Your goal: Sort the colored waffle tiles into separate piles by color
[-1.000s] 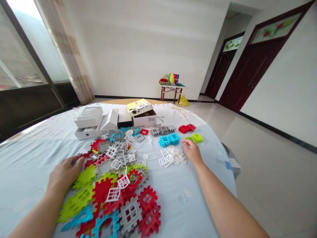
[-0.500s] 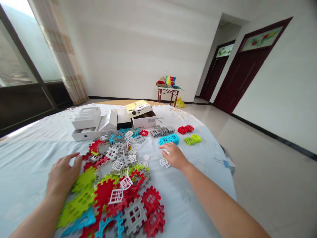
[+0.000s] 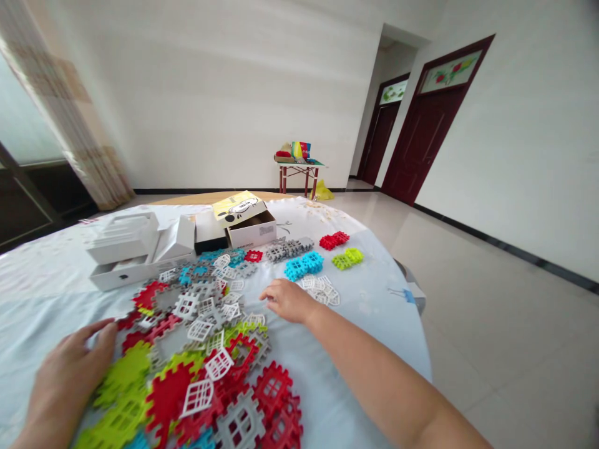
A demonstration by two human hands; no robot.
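While the left hand (image 3: 70,368) rests open, the half-open right hand (image 3: 291,302) should pinch white lattice windows (image 3: 219,363) singly, by their edges.

Right hand (image 3: 287,300) had a narrow bare table (image 3: 306,368) gap on its left, then the mixed pile (image 3: 189,360). Blue stack (image 3: 304,265) blocked just beyond, white window pieces (image 3: 322,289) to the right. White box (image 3: 124,275) and yellow-lidded box (image 3: 255,232) walled off the far side. Left hand (image 3: 70,374) had room leftward; pile hemmed its right.
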